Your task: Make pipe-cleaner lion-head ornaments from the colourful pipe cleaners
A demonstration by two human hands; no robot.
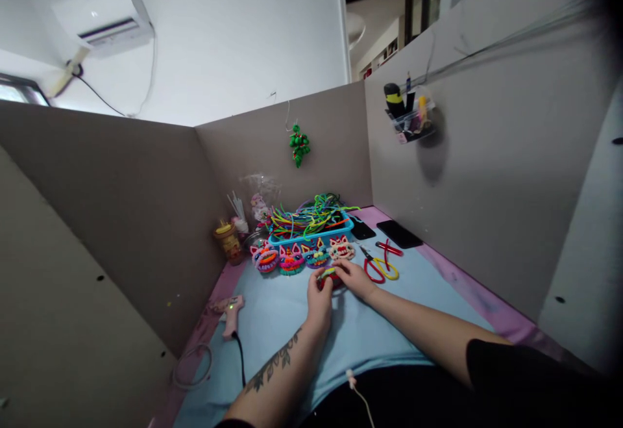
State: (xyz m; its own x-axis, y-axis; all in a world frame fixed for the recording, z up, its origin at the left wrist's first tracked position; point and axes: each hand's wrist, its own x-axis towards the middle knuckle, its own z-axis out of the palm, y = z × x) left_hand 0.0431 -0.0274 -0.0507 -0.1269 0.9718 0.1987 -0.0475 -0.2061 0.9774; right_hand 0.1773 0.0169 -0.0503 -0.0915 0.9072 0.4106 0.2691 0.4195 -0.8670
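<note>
My left hand (318, 297) and my right hand (354, 278) meet over the light blue mat (277, 324), both pinched on a small red and green pipe-cleaner piece (327, 275). Just behind them lies a row of several finished fuzzy animal faces (292, 259). Further back, a blue tray (311, 233) holds a heap of coloured pipe cleaners (311, 215).
Red and yellow scissors (380, 264) lie right of my hands. Two dark phones (399, 234) rest near the right wall. A pink glue gun (230, 311) with a black cord lies at the left. Jars and a bottle (228, 241) stand in the back corner. Grey partition walls enclose the desk.
</note>
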